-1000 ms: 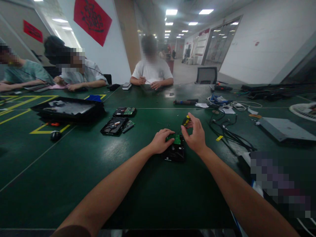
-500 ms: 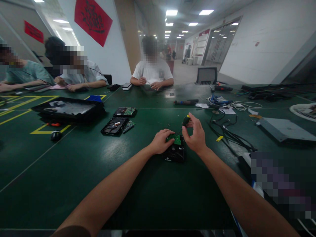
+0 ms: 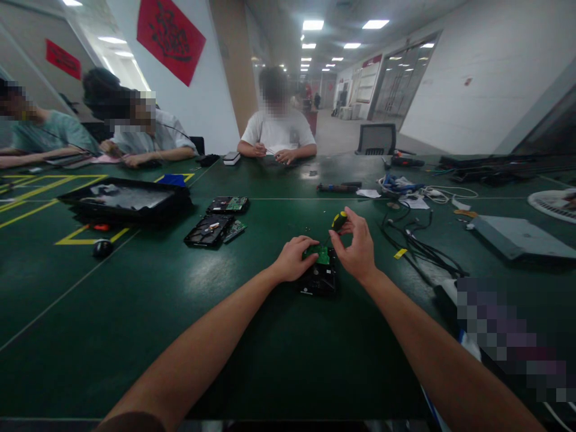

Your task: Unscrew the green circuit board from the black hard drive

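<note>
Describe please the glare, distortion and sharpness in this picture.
Head view: pale glare on the green table beyond the left forearm; head view: white pillar leans, likely lens distortion; head view: tip of the screwdriver too small to judge.

We count one bare left hand, one bare right hand, one yellow-and-black screwdriver, three black rectangular drive housings, three green circuit boards, one rounded black object, one flat grey metal box, one round white fan. We also have three seated co-workers nearby.

Tabletop smooth, glossy; screwdriver handle plastic-looking; drive casing satin; flat box matt, metal-looking.
</note>
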